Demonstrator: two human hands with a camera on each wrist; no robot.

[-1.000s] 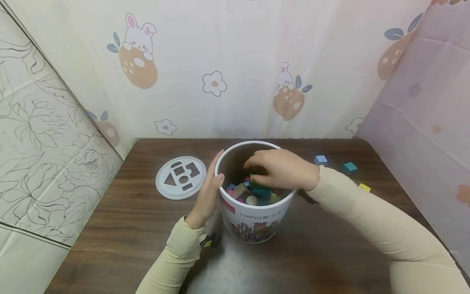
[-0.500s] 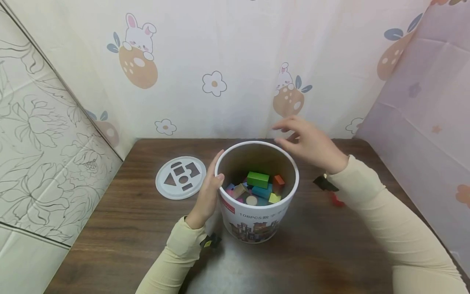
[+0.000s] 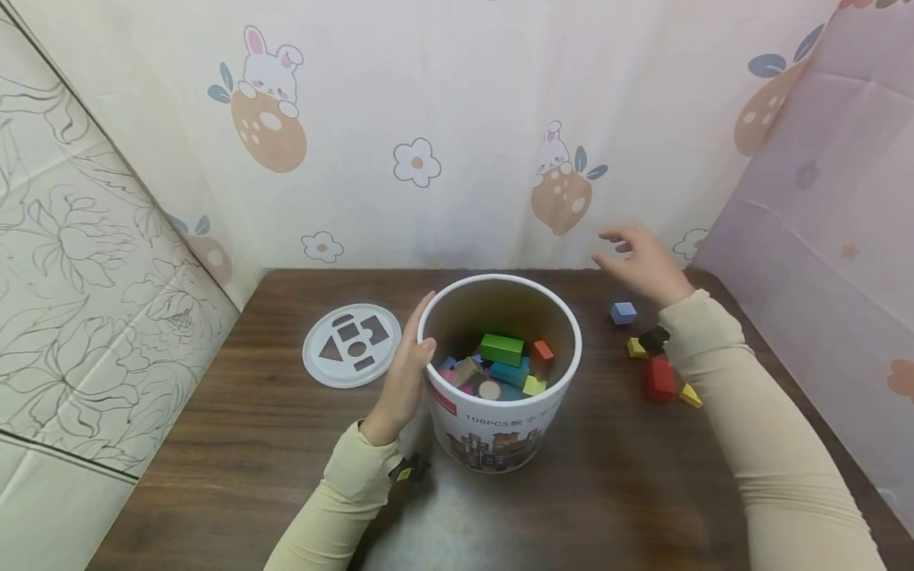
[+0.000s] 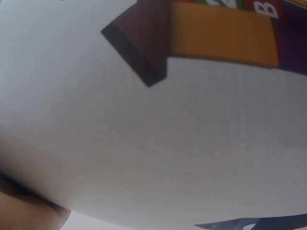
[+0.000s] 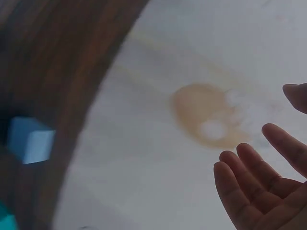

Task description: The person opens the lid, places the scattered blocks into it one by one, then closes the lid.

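Observation:
A white bucket [image 3: 485, 428] printed with buildings stands on the table in the head view. Inside it lie toy blocks, among them a green block [image 3: 501, 349], a blue block [image 3: 508, 373] and an orange block [image 3: 543, 357]. My left hand [image 3: 401, 385] rests against the bucket's left side, fingers straight along the outer wall and thumb at the rim. In the left wrist view the printed bucket wall [image 4: 158, 134] fills most of the frame. Raised over the table's back right is my right hand [image 3: 643, 262], its fingers relaxed and holding nothing.
On the right of the brown table [image 3: 236, 444] lie a light blue block [image 3: 623, 313], a red block [image 3: 660, 379], a yellow block [image 3: 637, 347] and a yellow piece [image 3: 690, 395]. A white lid [image 3: 352, 346] with shaped cutouts lies left. A patterned curtain [image 3: 471, 95] hangs behind.
My right hand has come up out of the bucket and moved right, away from it, uncovering the blocks inside. My left hand and the bucket have stayed put.

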